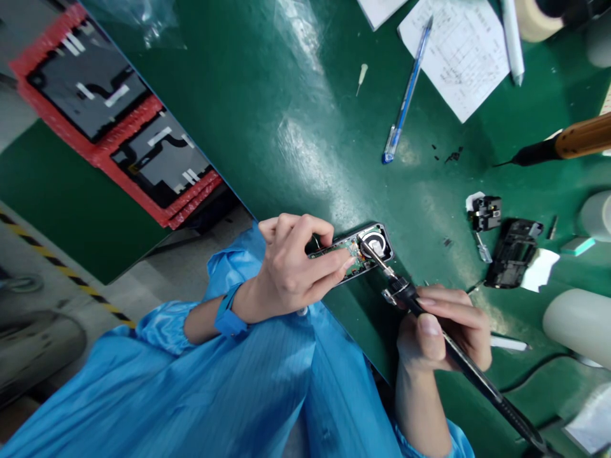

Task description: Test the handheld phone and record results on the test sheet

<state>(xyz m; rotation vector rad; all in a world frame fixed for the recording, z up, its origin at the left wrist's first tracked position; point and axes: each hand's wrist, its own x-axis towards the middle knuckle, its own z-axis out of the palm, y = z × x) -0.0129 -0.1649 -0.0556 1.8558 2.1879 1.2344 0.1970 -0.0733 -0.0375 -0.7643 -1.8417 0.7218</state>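
My left hand (296,267) is closed round a small opened device (356,248) with a circuit board and a round part showing. It steadies the device on the green mat (296,146) near the table's front edge. A black soldering iron (458,359) is pinched like a pen in my right hand (443,337). Its metal tip rests on the round part at the device's right end. Both arms wear blue sleeves, and a blue strap sits on my left wrist.
Black plastic parts (510,248) lie to the right of the device. A blue pen (405,95) and a paper sheet (458,51) lie at the back. A wooden-handled tool (568,143) is at the right. Red trays (119,121) hold black panels at the left.
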